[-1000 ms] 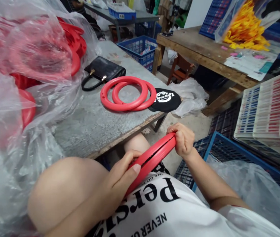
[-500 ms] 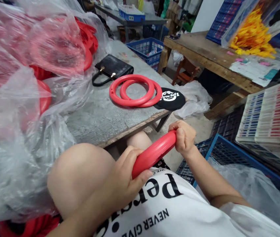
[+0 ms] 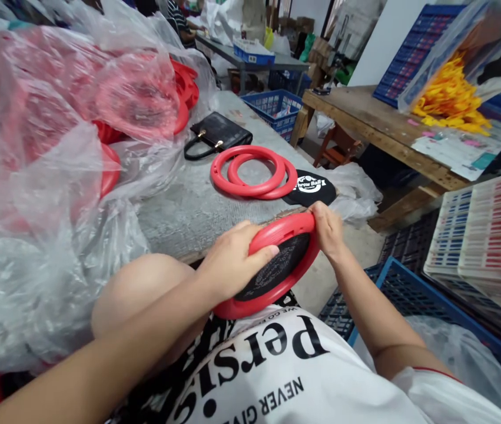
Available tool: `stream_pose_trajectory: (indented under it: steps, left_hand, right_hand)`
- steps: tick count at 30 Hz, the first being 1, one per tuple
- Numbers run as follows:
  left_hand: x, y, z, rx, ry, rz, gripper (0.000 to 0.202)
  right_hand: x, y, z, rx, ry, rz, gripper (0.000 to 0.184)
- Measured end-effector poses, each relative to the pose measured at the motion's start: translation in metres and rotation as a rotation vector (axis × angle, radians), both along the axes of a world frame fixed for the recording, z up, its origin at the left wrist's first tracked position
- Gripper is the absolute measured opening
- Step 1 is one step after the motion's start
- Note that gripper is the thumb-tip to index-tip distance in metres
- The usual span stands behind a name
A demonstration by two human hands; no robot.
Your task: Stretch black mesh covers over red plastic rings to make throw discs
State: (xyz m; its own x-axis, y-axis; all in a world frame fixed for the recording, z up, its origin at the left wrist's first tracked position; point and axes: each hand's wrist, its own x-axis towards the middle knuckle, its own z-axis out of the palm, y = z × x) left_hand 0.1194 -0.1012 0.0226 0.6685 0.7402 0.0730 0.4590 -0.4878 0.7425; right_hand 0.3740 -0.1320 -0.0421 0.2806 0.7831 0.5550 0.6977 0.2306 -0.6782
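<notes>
Between my hands, over my lap, is a round paddle (image 3: 283,265) with a red plastic rim and a black mesh face, tilted so the face shows. My left hand (image 3: 236,259) grips the rim at its upper left, thumb on the front. At the upper right, my right hand (image 3: 327,228) has its fingers closed around the rim. Beyond them on the grey table (image 3: 166,221), two red rings (image 3: 248,189) lie overlapping. A black round fabric piece with white "Throw Ball" print (image 3: 314,189) sits beside them, its near-left part under a ring.
A black handbag (image 3: 221,131) lies behind the rings. Clear plastic bags of red rings (image 3: 135,100) fill the table's left side. To my right stand a blue crate (image 3: 380,277) and a white crate (image 3: 475,224). Yellow pieces (image 3: 451,100) spill from a bag on a wooden table (image 3: 378,118).
The paddle has turned from nearly edge-on to showing its black mesh face. My left hand has moved up along the rim, and the head view has shifted slightly.
</notes>
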Motion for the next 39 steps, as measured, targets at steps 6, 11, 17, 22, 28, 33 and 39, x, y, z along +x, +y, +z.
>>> stream_pose_trajectory:
  steps: [6,11,17,22,28,33,39]
  left_hand:
    - [0.022,0.009,0.0,-0.007,0.117,-0.045,0.028]
    - [0.02,-0.003,-0.01,-0.118,0.034,0.017,0.035]
    - [-0.022,-0.026,-0.029,-0.173,-0.05,0.256,0.026]
    - [-0.03,-0.036,-0.035,0.034,-0.215,0.215,0.019]
    - [-0.015,-0.037,-0.028,0.025,-0.113,0.241,0.02]
    - [0.001,-0.023,-0.007,0.042,0.031,0.211,0.023]
    - [0.017,0.003,0.015,-0.04,0.058,0.119,0.036]
  right_hand:
    - [-0.012,0.007,0.016,-0.123,-0.147,0.199,0.06]
    - [-0.007,0.01,0.0,-0.059,0.013,0.039,0.067]
    - [0.029,0.021,-0.017,0.117,0.407,-0.179,0.072]
    - [0.026,0.022,-0.039,0.096,0.601,-0.186,0.069]
    - [0.011,0.014,-0.083,-0.053,0.82,-0.298,0.072]
    - [0.021,0.005,-0.054,-0.092,0.584,-0.028,0.074]
    - [0.02,0.011,-0.002,-0.041,0.103,0.056,0.063]
